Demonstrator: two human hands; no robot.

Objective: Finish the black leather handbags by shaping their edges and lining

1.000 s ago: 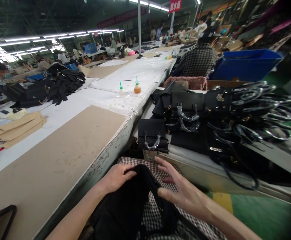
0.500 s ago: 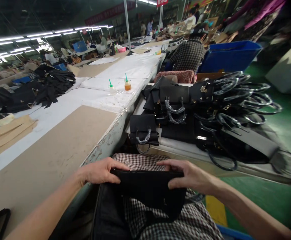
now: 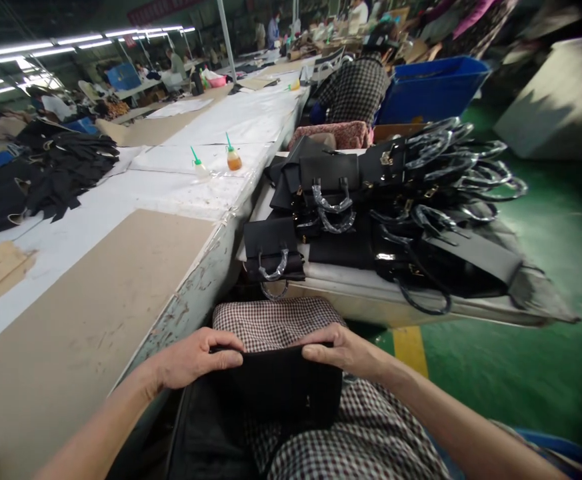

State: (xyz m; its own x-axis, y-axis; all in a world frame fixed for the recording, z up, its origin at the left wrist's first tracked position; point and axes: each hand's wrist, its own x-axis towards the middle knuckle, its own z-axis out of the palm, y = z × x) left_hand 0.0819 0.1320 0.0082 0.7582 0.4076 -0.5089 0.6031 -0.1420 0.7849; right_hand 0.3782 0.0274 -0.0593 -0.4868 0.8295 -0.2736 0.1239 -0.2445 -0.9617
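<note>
The black bag lies over the worker's lap, its upper edge pulled into a fairly straight line above the checked cloth. The left hand is clamped on that edge at one end, thumb on the near side, fingers behind. The right hand pinches the other end the same way. A second ago only the left had hold of it, while the right stood off with its fingers spread and the edge bunched into a peak; half a second ago both had it, set wider apart than now.

To the worker's left, a tan board covers the near end of the long table, with an amber-filled bottle and a pale bottle farther along. To the right, black handbags are heaped on a side table, many handles wrapped in clear plastic. Beyond them, a co-worker in a checked shirt bends near a blue bin.
</note>
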